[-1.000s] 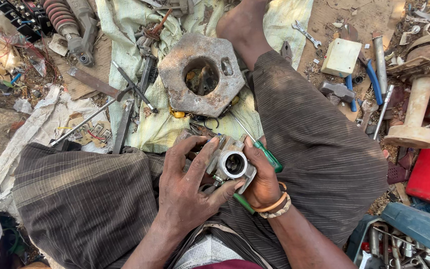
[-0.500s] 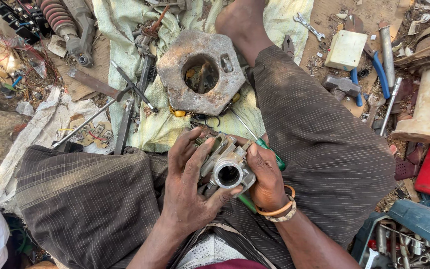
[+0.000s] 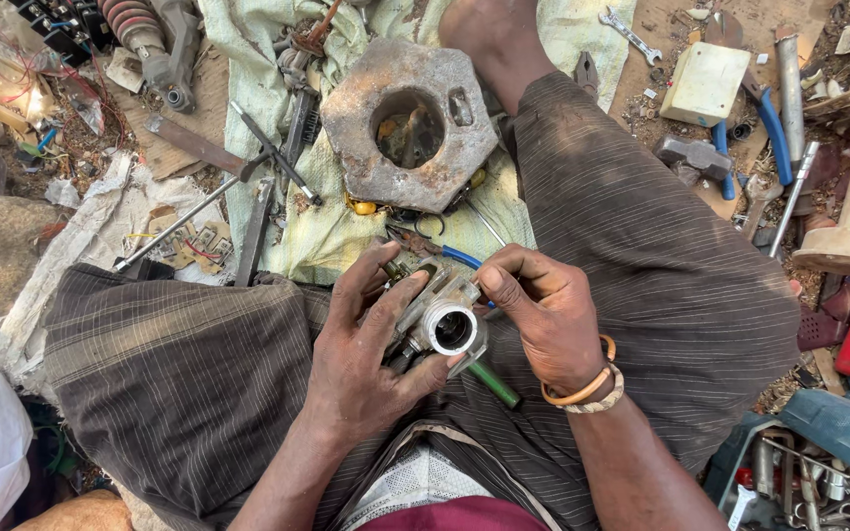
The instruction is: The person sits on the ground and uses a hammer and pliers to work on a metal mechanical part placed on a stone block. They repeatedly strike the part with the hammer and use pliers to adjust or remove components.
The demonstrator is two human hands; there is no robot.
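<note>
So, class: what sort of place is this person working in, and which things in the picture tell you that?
Probably an informal outdoor repair spot, with the person seated on bare ground. Both hands hold a small metal engine part; a spanner, a hammer and a coil-spring shock absorber lie scattered on cloth and dirt around a rusty metal block.

A dull grey cast-metal carburettor (image 3: 437,317), with a smooth bright bore, is held in both hands. Beyond it, a rough, rust-stained hexagonal metal block (image 3: 407,125) is laid on crumpled, matt pale-green cloth (image 3: 332,236). Striped woven fabric (image 3: 661,256) is seen over the knees.
</note>
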